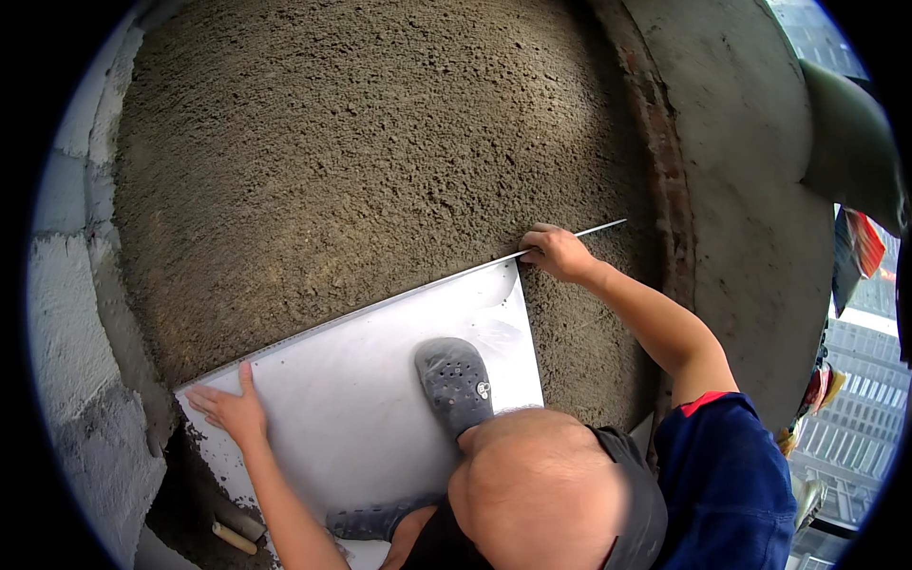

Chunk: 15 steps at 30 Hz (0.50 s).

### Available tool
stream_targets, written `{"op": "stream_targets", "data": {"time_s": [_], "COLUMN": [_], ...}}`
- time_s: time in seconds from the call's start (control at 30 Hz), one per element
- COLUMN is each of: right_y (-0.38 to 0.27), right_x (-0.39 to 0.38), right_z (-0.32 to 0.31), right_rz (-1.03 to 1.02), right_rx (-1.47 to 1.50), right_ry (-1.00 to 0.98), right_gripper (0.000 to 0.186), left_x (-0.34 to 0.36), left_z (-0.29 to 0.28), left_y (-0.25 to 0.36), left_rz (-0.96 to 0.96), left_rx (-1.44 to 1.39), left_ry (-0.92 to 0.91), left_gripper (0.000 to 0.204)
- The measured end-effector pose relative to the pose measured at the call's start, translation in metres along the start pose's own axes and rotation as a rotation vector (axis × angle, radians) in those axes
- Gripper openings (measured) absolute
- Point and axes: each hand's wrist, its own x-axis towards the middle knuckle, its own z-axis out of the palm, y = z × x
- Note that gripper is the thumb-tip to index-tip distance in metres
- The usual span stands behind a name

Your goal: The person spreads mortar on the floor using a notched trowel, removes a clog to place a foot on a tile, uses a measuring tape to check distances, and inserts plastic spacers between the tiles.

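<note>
My left hand [228,404] lies flat with spread fingers on the near-left corner of a large white tile [351,389] resting on coarse grey mortar [370,142]. My right hand [556,249] grips a thin metal straightedge [600,224] that runs along the tile's upper edge and sticks out past its right corner. My bent knee [537,475] is in the lower middle, with a grey perforated clog [451,380] standing on the tile. A second clog [366,521] shows at the bottom, partly hidden.
A rough block wall [76,332] borders the left. A tool with a pale handle [235,538] lies in a dark gap at lower left. At right are exposed brick [665,161], a cement ledge [741,190], cloth or bags [860,242] and glazing with buildings beyond.
</note>
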Motion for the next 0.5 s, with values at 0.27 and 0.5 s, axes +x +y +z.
{"op": "stream_targets", "data": {"time_s": [0.27,0.5], "right_y": [0.004,0.000], "right_x": [0.006,0.015], "right_z": [0.001,-0.004], "right_rz": [0.034,0.046], "right_rx": [0.001,-0.003], "right_ry": [-0.022,-0.099], "right_gripper": [0.024,0.029], "left_x": [0.006,0.008], "left_z": [0.005,0.004], "left_y": [-0.004,-0.005], "left_rz": [0.010,0.018], "left_rx": [0.027,0.024], "left_ry": [0.004,-0.013], "left_gripper": [0.123,0.123]}}
